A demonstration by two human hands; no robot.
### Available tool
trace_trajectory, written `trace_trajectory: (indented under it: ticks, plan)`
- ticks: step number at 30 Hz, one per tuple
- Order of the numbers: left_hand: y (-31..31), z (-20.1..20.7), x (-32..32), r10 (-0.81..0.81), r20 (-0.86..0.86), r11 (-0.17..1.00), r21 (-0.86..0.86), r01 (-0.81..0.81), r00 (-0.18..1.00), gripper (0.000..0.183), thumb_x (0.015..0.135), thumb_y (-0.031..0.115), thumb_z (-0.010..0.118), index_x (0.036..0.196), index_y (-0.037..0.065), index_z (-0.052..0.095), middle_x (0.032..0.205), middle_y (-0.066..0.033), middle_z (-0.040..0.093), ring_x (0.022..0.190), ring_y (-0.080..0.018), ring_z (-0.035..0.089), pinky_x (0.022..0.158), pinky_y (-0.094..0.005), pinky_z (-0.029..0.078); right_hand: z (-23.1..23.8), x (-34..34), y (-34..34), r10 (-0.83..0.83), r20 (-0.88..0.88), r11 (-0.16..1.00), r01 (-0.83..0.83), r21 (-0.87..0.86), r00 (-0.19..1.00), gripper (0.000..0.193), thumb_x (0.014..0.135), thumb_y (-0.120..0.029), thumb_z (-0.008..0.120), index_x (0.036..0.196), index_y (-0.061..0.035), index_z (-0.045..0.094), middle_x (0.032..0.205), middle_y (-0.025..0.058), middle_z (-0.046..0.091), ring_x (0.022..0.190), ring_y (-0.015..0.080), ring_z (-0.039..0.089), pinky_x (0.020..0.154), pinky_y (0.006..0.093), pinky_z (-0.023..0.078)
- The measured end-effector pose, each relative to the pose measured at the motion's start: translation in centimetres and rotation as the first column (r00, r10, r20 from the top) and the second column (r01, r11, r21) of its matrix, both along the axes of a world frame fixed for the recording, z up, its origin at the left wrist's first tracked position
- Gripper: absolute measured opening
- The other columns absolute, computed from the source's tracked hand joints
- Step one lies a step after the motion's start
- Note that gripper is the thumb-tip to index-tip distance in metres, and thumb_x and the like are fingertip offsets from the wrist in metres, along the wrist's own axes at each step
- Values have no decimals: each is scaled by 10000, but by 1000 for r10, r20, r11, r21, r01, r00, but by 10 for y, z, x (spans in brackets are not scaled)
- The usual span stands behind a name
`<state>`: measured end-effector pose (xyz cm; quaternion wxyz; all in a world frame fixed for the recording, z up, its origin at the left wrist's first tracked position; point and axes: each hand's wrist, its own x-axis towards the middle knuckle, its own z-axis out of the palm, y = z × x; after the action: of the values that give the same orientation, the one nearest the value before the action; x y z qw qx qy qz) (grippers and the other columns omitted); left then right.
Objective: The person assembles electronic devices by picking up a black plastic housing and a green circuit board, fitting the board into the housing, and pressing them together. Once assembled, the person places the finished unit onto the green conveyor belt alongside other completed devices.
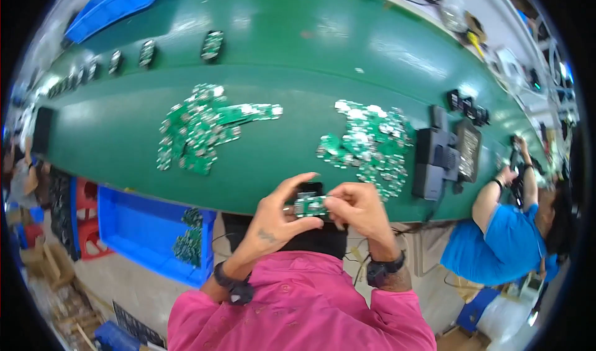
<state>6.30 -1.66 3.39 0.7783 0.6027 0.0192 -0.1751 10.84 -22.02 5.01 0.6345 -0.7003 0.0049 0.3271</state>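
Note:
Close to the table's near edge, my left hand (271, 219) cradles a small black plastic housing (311, 188) between thumb and fingers. A green circuit board (308, 206) lies against that housing and hides most of it. My right hand (361, 209) pinches the board's right end with thumb and forefinger. Whether the board is seated inside the housing, I cannot tell. Beyond my hands, loose circuit boards lie in a left heap (202, 127) and a right heap (371, 139). Farther back, a black housing with a board in it (212, 45) heads a row of several similar ones stretching left.
Dark grey boxy devices (428, 163) stand right of the heaps on the green table (298, 65). Below the table's left edge sits a blue bin (139, 227) with some boards. A blue tray (115, 9) lies far left. A co-worker in blue (496, 245) works at right.

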Motion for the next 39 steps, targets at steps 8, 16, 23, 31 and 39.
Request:
trace_trajectory:
  ticks: [8, 16, 23, 31, 39]
  plan:
    - [0, 7, -1, 3, -30, 993, -122, -7, 1000, 699, 890, -38, 615, 1508, 45, 299, 1229, -139, 577, 1009, -210, 661, 823, -295, 569, -2, -3, 14, -19, 88, 1000, 19, 4, 996, 164, 883, -122, 724, 872, 32, 669, 647, 41, 641, 539, 74, 586, 465, 237, 448]
    - [-9, -12, -1, 58, -24, 997, -46, -59, 998, 600, 895, -60, 560, 1452, 28, 354, 1071, -138, 637, 766, -188, 695, 637, -254, 587, 6, -32, 23, 1, 566, 1000, 3, -6, 824, 268, 896, -85, 695, 1134, 28, 646, 777, 81, 662, 587, 114, 634, 528, 263, 500]
    - [-12, -9, -7, -23, -5, 999, -25, 23, 1000, 530, 905, -42, 594, 1399, 12, 411, 959, -97, 635, 703, -114, 636, 536, -211, 504, -6, -39, 27, -145, 589, 989, 136, 61, 795, 166, 937, -59, 633, 1063, 48, 654, 743, 77, 670, 558, 92, 615, 489, 235, 478]
    - [-20, 3, -8, 159, -146, 979, -107, -175, 976, 523, 918, 14, 613, 1400, 38, 411, 888, -79, 624, 647, -107, 615, 491, -207, 472, 5, -45, 37, -336, 295, 936, 283, 208, 895, 146, 975, -73, 578, 995, 60, 635, 669, 54, 624, 506, 66, 569, 440, 243, 455]
    - [-20, 17, -10, 160, 78, 987, -7, -160, 984, 561, 935, -46, 550, 1449, 46, 343, 1146, -112, 586, 807, -87, 596, 578, -198, 478, 12, -44, 31, -186, 737, 956, 291, -16, 650, 43, 918, -1, 619, 924, 25, 652, 693, 54, 629, 524, 77, 554, 456, 228, 412]
